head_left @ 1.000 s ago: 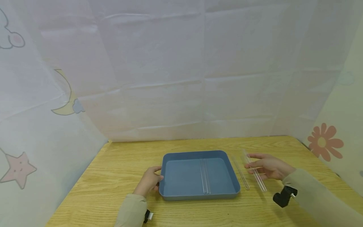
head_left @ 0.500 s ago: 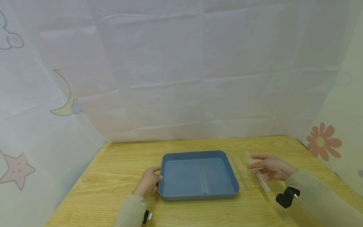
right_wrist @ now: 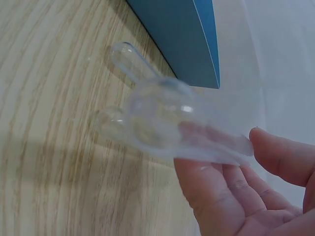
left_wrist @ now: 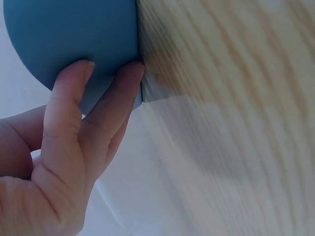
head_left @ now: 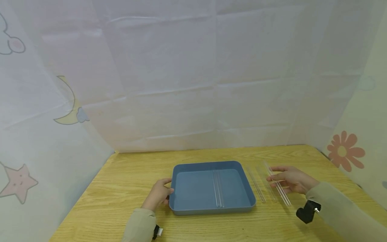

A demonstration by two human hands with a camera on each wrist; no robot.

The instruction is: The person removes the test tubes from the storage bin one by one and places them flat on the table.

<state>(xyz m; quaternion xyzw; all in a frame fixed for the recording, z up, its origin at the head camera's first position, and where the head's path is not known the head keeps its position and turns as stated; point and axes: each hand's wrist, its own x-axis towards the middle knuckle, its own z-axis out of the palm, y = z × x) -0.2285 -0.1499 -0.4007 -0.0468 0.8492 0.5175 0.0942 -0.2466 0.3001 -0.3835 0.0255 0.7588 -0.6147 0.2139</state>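
In the head view my left hand [head_left: 158, 194] grips the left wall of a blue-grey rectangular tray [head_left: 211, 211], its thumb at the rim. The left wrist view has its fingertips [left_wrist: 81, 73] pressed on the tray's outer wall. My right hand [head_left: 291, 179] pinches a clear test tube [head_left: 283, 194] between thumb and fingers, at a slant over the table. Its rounded end [right_wrist: 162, 115] looms close in the right wrist view. Two more test tubes lie between tray and right hand, the nearer one [head_left: 256, 185] beside the tray and a fainter one [head_left: 268, 188].
Inside the tray, right of its middle, clear test tubes [head_left: 218, 191] lie side by side lengthwise. The wooden table [head_left: 136, 168] meets a pale sheet [head_left: 181, 101] at the back, with printed side sheets left and right. A black camera mount [head_left: 308, 211] hangs at the right wrist.
My right hand has moved slightly right with its test tube, and a second test tube on the table now shows beside it. The left hand and tray have stayed nearly still.
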